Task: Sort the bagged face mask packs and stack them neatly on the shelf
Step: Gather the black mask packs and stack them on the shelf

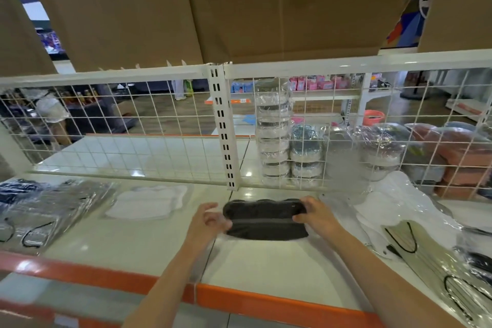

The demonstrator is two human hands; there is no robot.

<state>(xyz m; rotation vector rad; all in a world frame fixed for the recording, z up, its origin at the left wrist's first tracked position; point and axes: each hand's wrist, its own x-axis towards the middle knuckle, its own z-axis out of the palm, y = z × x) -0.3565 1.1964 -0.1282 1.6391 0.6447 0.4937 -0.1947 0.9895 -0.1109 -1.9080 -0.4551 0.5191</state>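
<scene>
Head view: looks down over both forearms onto a white shelf (266, 269) with an orange front lip.
Shelf edge: nearest thing in frame; the forearms cross it, reaching away from the person.
Left hand (210, 221): at the left end of the black mask pack (266, 220). Fingers loosely curled and blurred; they overlap the pack's edge, but whether they grip it I cannot tell.
Right hand (316, 214): on the right end of the same pack, thumb on the near side, fingers curled over the far top corner; reads as a pinch on the pack.
Black mask pack: lies flat on the shelf, mid-depth, straight ahead between the two hands. Long axis runs left to right, across the line of reach.
Key relation: one hand per short end, both about equally near; the right has the firmer hold. Judgement: any shift or squaring is led from the right end.
Left neighbours: a white mask pack (149, 202) just beside on the left; further left, a fanned pile of clear bagged packs (53, 208).
Right neighbours: loose bagged packs (426, 247), unsorted, overlapping.
Behind: wire grid panel (133, 128) on a slotted post; beyond it, neat stacked packs (274, 141).
Top: cardboard boxes (239, 8) on the upper shelf.
</scene>
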